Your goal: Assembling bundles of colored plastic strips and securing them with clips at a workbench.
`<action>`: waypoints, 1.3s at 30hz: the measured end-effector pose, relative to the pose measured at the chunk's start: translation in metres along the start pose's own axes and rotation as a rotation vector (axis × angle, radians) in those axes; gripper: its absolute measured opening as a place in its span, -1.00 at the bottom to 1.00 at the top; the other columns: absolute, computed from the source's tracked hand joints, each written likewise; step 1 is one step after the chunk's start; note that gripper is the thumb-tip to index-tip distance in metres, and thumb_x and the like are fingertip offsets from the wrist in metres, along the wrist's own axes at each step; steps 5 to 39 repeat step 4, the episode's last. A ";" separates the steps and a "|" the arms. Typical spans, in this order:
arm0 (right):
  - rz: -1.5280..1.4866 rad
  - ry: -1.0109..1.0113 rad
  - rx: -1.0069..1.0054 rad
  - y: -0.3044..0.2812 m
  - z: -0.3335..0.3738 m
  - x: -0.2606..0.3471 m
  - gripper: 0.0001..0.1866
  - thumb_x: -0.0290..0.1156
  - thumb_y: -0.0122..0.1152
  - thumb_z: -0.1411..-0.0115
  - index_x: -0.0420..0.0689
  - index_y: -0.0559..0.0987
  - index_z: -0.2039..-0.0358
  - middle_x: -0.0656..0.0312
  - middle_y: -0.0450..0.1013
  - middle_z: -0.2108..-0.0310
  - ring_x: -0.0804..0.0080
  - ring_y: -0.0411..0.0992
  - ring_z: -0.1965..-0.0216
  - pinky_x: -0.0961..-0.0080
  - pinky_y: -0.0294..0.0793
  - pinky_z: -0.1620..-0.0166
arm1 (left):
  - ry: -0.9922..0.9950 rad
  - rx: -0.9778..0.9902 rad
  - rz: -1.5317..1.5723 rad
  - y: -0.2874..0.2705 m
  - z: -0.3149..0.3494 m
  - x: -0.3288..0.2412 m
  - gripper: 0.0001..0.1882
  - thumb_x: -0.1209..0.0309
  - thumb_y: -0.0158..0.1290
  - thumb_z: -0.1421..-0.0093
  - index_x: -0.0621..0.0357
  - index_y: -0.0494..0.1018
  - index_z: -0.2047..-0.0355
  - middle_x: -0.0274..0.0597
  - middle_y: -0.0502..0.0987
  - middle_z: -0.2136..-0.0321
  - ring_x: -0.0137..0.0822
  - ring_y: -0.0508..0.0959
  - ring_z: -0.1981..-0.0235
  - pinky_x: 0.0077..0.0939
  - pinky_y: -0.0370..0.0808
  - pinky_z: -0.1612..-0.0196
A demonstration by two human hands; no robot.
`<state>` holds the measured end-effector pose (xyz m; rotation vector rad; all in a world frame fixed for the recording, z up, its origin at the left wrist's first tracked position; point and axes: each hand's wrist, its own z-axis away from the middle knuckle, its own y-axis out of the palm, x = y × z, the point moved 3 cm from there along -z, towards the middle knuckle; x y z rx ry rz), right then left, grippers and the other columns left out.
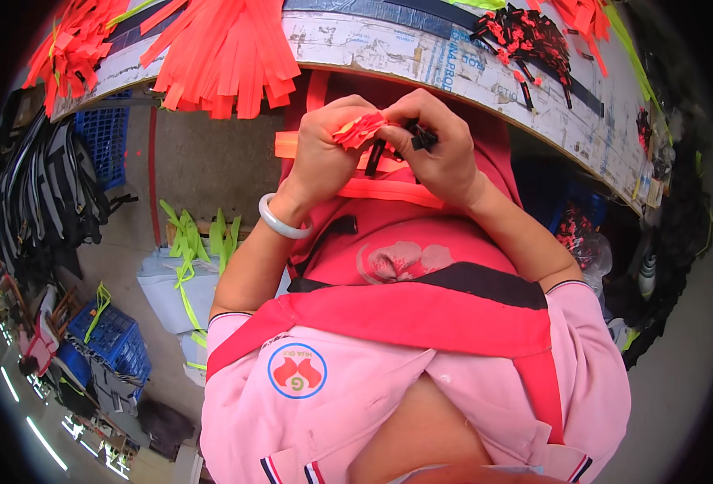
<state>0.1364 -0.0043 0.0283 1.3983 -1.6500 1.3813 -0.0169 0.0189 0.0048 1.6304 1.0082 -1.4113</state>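
Close to the table's edge, in front of the red apron [445, 242], my two hands meet. My left hand [324, 153] is closed round a folded bundle of orange-red strips [359, 129], whose ends stick out at the thumb side. My right hand [447, 153] is closed too, its thumb and finger touching the bundle. Short black pieces [423, 137] show inside its curled fingers. Another dark piece [374, 158] hangs between the hands. Longer orange strips [393, 190] lie across the apron below; their link to the bundle is hidden.
The worn white table [356, 40] curves across the front. Fanned orange-red strips [231, 60] hang over its edge, with another bunch [70, 52] farther left. A pile of small black-and-red pieces [530, 40] lies right. Blue crates [110, 335] and black straps [46, 185] are at left.
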 end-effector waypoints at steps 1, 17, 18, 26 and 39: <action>-0.013 0.008 0.003 0.001 0.001 -0.001 -0.86 -0.59 0.28 -0.08 -0.26 0.51 0.33 0.19 0.41 0.45 0.48 0.38 0.46 0.56 0.37 0.40 | 0.010 0.000 -0.010 0.000 0.001 0.001 -0.93 0.66 0.07 -0.09 0.33 0.52 0.39 -0.20 0.51 0.46 -0.42 0.48 0.47 -0.59 0.39 0.45; -0.051 0.067 0.024 0.002 0.000 -0.005 -0.86 -0.57 0.28 -0.10 -0.26 0.52 0.32 0.20 0.42 0.43 0.50 0.39 0.44 0.58 0.39 0.38 | 0.026 0.000 -0.053 -0.003 0.001 0.002 -0.90 0.66 0.05 -0.12 0.31 0.54 0.36 -0.21 0.51 0.45 -0.39 0.49 0.46 -0.58 0.41 0.42; -0.051 0.067 0.024 0.002 0.000 -0.005 -0.86 -0.57 0.28 -0.10 -0.26 0.52 0.32 0.20 0.42 0.43 0.50 0.39 0.44 0.58 0.39 0.38 | 0.026 0.000 -0.053 -0.003 0.001 0.002 -0.90 0.66 0.05 -0.12 0.31 0.54 0.36 -0.21 0.51 0.45 -0.39 0.49 0.46 -0.58 0.41 0.42; -0.051 0.067 0.024 0.002 0.000 -0.005 -0.86 -0.57 0.28 -0.10 -0.26 0.52 0.32 0.20 0.42 0.43 0.50 0.39 0.44 0.58 0.39 0.38 | 0.026 0.000 -0.053 -0.003 0.001 0.002 -0.90 0.66 0.05 -0.12 0.31 0.54 0.36 -0.21 0.51 0.45 -0.39 0.49 0.46 -0.58 0.41 0.42; -0.051 0.067 0.024 0.002 0.000 -0.005 -0.86 -0.57 0.28 -0.10 -0.26 0.52 0.32 0.20 0.42 0.43 0.50 0.39 0.44 0.58 0.39 0.38 | 0.026 0.000 -0.053 -0.003 0.001 0.002 -0.90 0.66 0.05 -0.12 0.31 0.54 0.36 -0.21 0.51 0.45 -0.39 0.49 0.46 -0.58 0.41 0.42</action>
